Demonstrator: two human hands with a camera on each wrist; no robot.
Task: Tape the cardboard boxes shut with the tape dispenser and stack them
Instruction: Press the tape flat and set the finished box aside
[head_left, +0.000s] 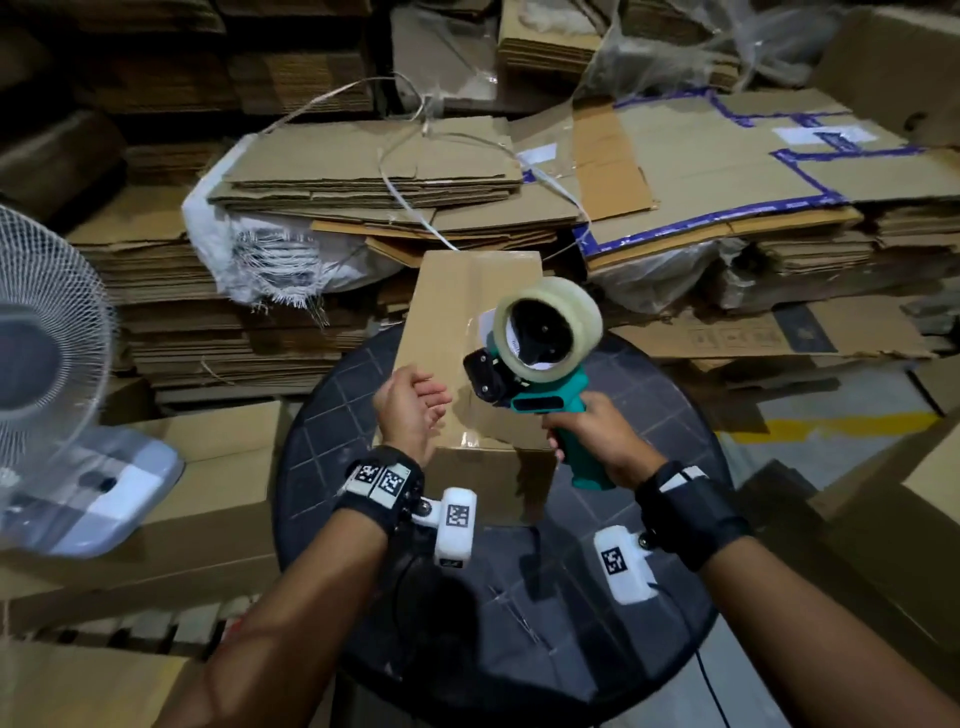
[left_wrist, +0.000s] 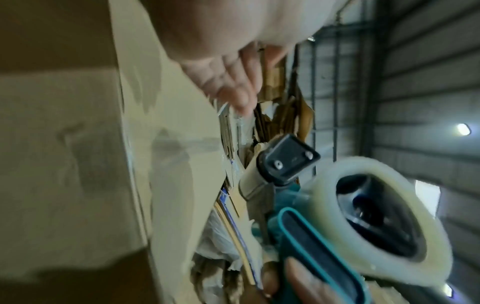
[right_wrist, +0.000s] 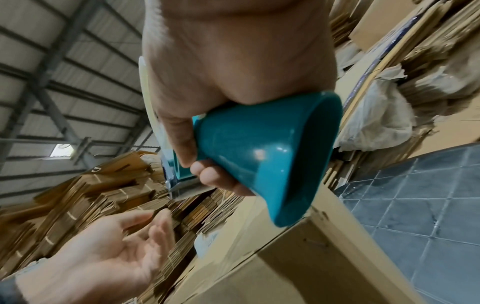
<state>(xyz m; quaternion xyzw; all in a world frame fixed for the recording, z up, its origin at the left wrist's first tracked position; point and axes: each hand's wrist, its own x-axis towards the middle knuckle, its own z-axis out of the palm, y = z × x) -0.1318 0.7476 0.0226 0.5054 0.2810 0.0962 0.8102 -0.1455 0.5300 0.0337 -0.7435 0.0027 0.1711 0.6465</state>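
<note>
No legible text, brand or number can be made out. Square black-and-white coded markers are seen on the wrist straps (head_left: 382, 480) and camera housings (head_left: 456, 525); printing on a white label (head_left: 823, 136) is too blurred to be read.

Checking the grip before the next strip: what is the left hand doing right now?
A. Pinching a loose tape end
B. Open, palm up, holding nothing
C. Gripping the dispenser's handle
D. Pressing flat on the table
B: the left hand is open over the cardboard box with nothing in it, while the right hand grips the teal tape dispenser.
</note>
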